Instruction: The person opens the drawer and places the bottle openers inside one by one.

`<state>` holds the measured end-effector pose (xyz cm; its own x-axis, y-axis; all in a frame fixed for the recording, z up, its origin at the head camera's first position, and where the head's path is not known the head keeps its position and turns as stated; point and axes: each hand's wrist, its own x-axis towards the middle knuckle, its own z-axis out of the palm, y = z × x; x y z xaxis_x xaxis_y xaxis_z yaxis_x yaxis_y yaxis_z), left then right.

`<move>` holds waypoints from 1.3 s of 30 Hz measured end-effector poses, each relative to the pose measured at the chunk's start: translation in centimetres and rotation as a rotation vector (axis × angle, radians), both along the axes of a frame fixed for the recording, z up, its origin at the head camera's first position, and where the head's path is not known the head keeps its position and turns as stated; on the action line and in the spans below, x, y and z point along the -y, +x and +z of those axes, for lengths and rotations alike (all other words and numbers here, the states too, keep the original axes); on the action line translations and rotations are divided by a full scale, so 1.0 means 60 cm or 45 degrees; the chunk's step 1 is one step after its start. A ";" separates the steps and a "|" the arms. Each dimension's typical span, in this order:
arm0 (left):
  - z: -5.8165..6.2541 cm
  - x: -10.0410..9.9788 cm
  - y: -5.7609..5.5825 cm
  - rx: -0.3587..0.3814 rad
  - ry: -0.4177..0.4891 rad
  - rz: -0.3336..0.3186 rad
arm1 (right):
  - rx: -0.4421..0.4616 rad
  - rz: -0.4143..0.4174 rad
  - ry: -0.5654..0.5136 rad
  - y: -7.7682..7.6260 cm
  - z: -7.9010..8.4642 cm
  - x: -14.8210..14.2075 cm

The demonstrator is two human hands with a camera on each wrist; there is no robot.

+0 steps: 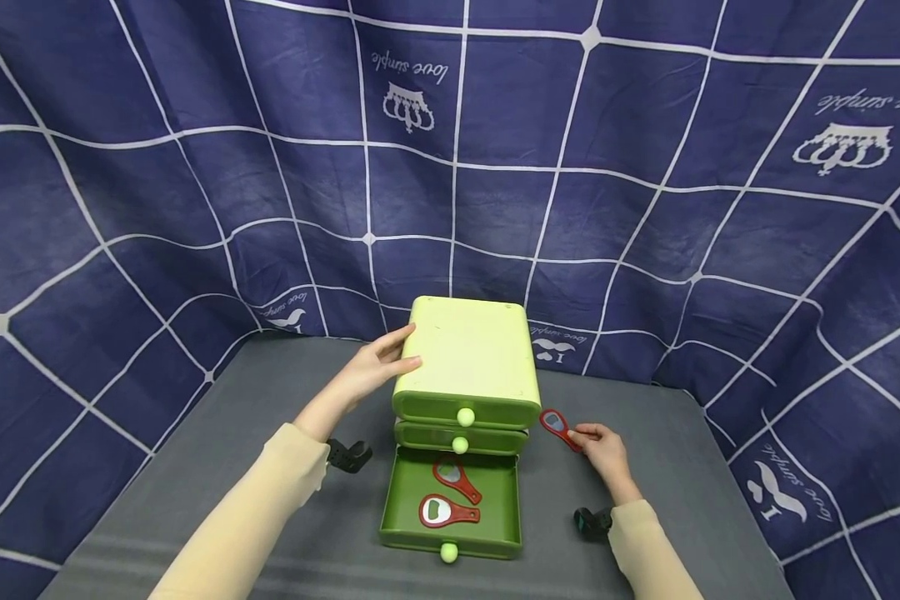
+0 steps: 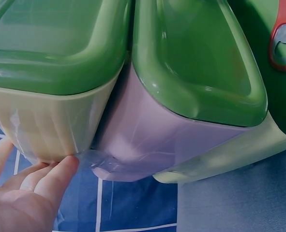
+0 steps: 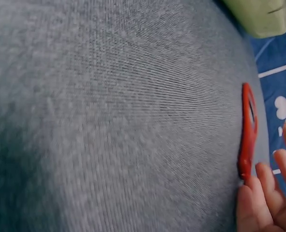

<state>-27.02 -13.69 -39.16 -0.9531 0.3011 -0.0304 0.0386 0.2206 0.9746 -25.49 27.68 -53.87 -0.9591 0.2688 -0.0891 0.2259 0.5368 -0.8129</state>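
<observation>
In the head view, a small drawer unit (image 1: 468, 346) with a pale yellow-green top and green drawer fronts stands on the grey table. My left hand (image 1: 375, 365) rests against its upper left side, fingers extended; the left wrist view also shows these fingers (image 2: 60, 176) at the wall. The bottom drawer (image 1: 495, 533) is pulled out and holds two red bottle openers, one (image 1: 448, 511) in front of the other (image 1: 456, 477). Right of the unit, another red bottle opener (image 1: 557, 423) lies on the table. My right hand (image 1: 603, 454) has its fingertips at that opener's handle end, loosely spread.
The middle drawer (image 1: 427, 437) sticks out slightly below the top drawer (image 1: 427, 407). A blue cloth (image 1: 495, 208) with white lines hangs behind and around the grey table (image 1: 330, 533). Black straps (image 1: 350, 456) are on both wrists.
</observation>
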 end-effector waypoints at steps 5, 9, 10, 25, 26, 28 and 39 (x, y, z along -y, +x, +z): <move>-0.001 -0.001 0.000 0.012 -0.003 0.004 | 0.003 -0.041 0.077 -0.004 -0.005 0.010; 0.001 -0.001 0.000 0.006 0.002 0.004 | -0.011 -0.063 0.125 -0.009 -0.010 0.020; 0.001 -0.002 0.000 0.005 0.003 0.004 | -0.015 -0.065 0.146 -0.010 -0.011 0.021; -0.001 0.001 -0.001 -0.006 -0.005 0.002 | -0.038 -0.033 0.318 -0.003 -0.010 0.031; 0.000 0.001 -0.001 -0.007 -0.010 0.002 | -0.039 -0.029 0.320 -0.002 -0.009 0.031; 0.001 0.002 0.000 -0.008 -0.013 0.000 | -0.030 -0.026 0.323 0.002 -0.009 0.032; 0.003 0.001 0.001 -0.003 0.009 -0.016 | 0.090 0.010 0.202 0.025 -0.002 0.025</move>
<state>-26.95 -13.75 -38.99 -0.9493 0.3134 -0.0260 0.0436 0.2131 0.9760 -24.01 26.20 -53.98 -0.9541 0.2771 -0.1135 0.2747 0.6592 -0.7000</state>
